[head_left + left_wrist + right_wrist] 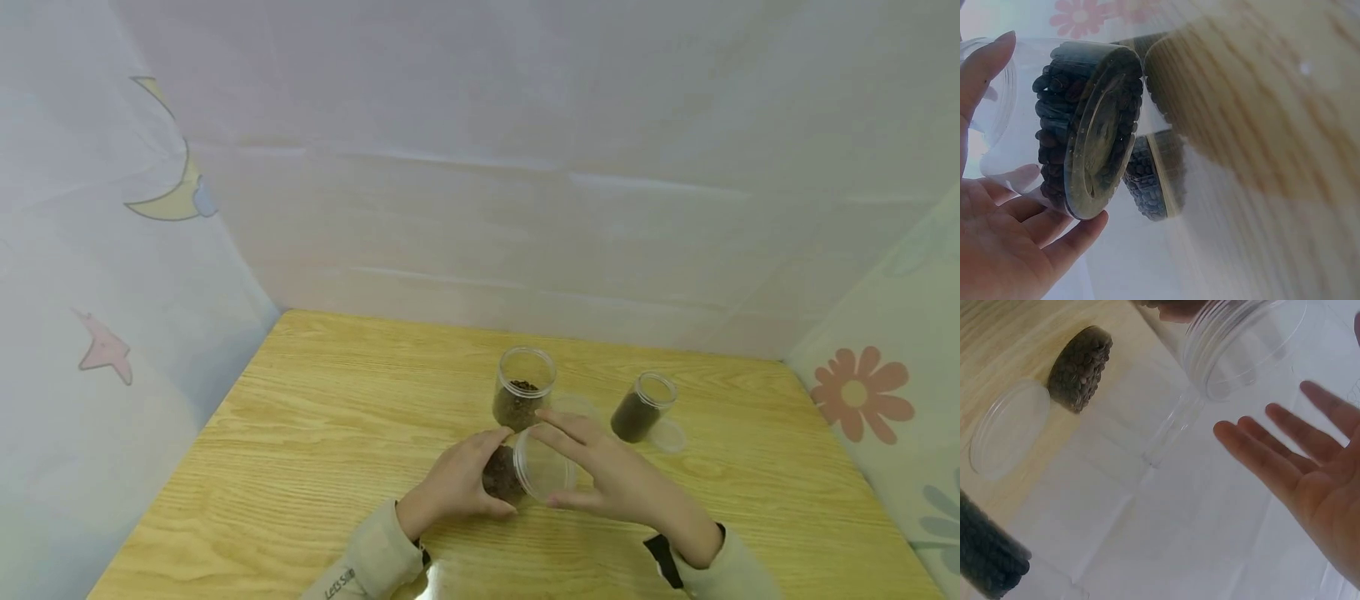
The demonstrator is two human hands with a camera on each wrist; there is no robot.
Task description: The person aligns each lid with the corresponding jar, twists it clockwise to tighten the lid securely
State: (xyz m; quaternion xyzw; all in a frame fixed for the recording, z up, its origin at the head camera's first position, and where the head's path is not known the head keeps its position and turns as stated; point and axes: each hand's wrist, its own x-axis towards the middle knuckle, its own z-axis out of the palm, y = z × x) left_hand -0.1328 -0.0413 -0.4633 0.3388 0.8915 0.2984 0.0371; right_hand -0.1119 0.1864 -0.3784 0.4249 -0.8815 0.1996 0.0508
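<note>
Gripping something, is that left hand (453, 483)?

Yes, a tipped clear jar (1100, 137) of dark beans: thumb on one side, fingers curled around the other, its mouth facing the right hand (611, 471).

And the right fingers?

Spread and nearly straight beside that jar's rim; whether they touch it, I cannot tell.

What stands beyond them?

An upright bean jar (517, 408), just past both hands' fingertips, on the bench (337, 433). A clear lid (576, 406) lies behind the right fingers.

Farther right?

A smaller jar (636, 417) with dark contents, a round cap (667, 435) just beside it.
</note>
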